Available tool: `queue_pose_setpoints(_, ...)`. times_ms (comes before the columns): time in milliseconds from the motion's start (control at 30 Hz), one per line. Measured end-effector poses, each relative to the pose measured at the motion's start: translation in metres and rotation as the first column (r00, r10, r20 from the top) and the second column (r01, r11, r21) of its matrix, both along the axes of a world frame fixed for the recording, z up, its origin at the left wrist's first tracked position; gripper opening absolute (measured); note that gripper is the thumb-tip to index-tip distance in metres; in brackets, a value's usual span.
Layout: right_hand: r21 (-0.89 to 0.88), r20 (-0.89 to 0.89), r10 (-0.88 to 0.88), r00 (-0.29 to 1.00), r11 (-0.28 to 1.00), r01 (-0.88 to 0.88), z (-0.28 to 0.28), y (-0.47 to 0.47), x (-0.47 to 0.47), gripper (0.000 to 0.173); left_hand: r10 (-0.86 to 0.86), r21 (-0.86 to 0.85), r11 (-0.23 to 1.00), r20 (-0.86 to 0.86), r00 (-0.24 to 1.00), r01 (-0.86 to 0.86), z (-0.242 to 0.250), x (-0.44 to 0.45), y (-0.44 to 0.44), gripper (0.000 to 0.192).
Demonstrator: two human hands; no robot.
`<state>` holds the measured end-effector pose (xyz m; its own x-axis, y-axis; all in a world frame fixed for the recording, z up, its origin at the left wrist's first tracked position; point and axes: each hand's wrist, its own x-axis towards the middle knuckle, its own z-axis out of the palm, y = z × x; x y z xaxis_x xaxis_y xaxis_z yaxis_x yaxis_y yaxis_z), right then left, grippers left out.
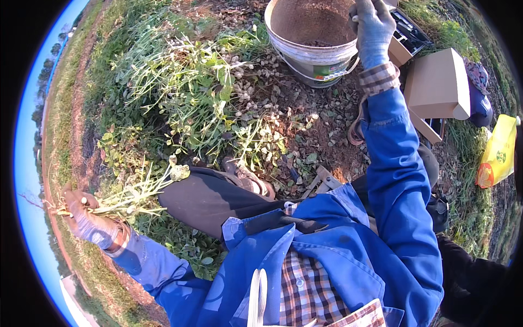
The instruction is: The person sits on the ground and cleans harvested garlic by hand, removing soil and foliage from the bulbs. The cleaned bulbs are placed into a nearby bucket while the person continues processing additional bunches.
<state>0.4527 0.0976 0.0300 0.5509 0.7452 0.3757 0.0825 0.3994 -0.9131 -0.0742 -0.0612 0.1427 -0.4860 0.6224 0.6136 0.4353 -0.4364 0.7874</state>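
Note:
My left hand, in a worn grey glove, is out at the far left, closed around the stems of a peanut plant. The plant's cut-looking stalks and a few leaves point right, towards my knee. My right hand, gloved too, is raised at the right rim of a white plastic bucket. Its fingers are curled, and a small pale spot shows at them; I cannot tell whether it is a peanut or a bare fingertip. Dried soil coats the bucket's inner wall, and some dark matter lies at the bottom.
Uprooted peanut plants are heaped left of the bucket, with loose peanuts beside them. Open cardboard boxes stand at the right, near a yellow plastic bag. A metal-and-wood piece lies between my legs.

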Motion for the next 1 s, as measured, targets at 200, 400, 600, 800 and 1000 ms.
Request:
queue_pose_setpoints(200, 0.477, 0.842, -0.524, 0.132, 0.835, 0.275, -0.057, 0.053, -0.013, 0.02, 0.144, -0.6, 0.681, -0.453, 0.88, -0.42, -0.126, -0.22, -0.114, 0.028)
queue_pose_setpoints(400, -0.659, 0.568, 0.686, 0.455, 0.71, -0.247, -0.231, -0.001, -0.157, 0.052, -0.714, -0.662, -0.379, -0.235, 0.66, -0.646, -0.296, -0.147, -0.249, 0.03)
queue_pose_setpoints(600, -0.883, 0.318, 0.879, 0.354, 0.411, -0.228, -0.3, -0.033, -0.196, 0.095, -0.623, -0.773, -0.502, 0.011, 0.782, -0.389, -0.315, -0.027, -0.309, 0.049)
queue_pose_setpoints(800, -0.935, 0.352, 0.919, 0.176, 0.353, 0.023, -0.282, -0.034, -0.203, 0.045, -0.576, -0.843, -0.46, 0.044, 0.816, -0.278, -0.329, -0.032, -0.3, 0.048)
queue_pose_setpoints(1000, -0.848, 0.522, 0.852, 0.034, 0.523, -0.083, -0.309, -0.065, -0.15, 0.039, -0.535, -0.923, 0.146, -0.376, 0.757, -0.355, -0.233, -0.093, -0.16, 0.041)
